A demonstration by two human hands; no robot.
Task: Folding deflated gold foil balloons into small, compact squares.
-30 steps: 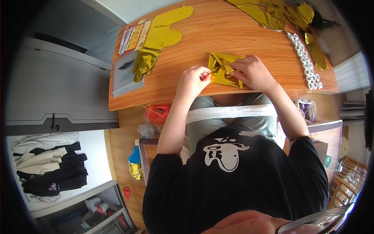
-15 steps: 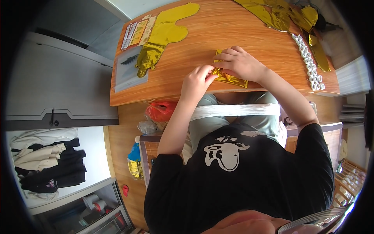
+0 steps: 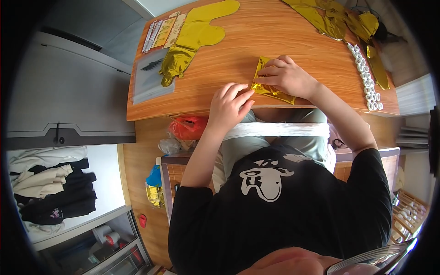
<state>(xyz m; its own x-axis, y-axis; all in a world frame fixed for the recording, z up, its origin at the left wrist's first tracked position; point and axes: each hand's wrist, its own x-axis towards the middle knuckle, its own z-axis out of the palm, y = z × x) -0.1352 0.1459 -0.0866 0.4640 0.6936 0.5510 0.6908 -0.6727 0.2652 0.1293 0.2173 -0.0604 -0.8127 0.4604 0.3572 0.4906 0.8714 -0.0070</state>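
A small folded packet of shiny gold foil point(image 3: 285, 97) lies near the table's front edge, partly hidden by my fingers. My right hand point(image 3: 293, 81) rests on it from the right, fingers bent and apart, tips pressing on the foil. Just left of the packet is my left hand point(image 3: 229, 104), its fingers stretched out and apart. Its fingertips come close to the packet's left corner; whether they touch it I cannot tell. Nothing shows in the left hand. A flat gold foil balloon point(image 3: 197, 33) is spread at the table's left, its lower end crinkled.
More gold foil balloons point(image 3: 327, 23) lie at the far right of the wooden table point(image 3: 220, 64). Beside them runs a row of small white rings point(image 3: 365, 78). At the left are a clear plastic sleeve point(image 3: 149, 85) and flat packets point(image 3: 160, 33). A red bag point(image 3: 190, 127) sits below the table edge.
My left fingers have let go of the foil's left corner and straightened, drawing slightly away. The foil now lies flatter, with more of it showing under my right hand.
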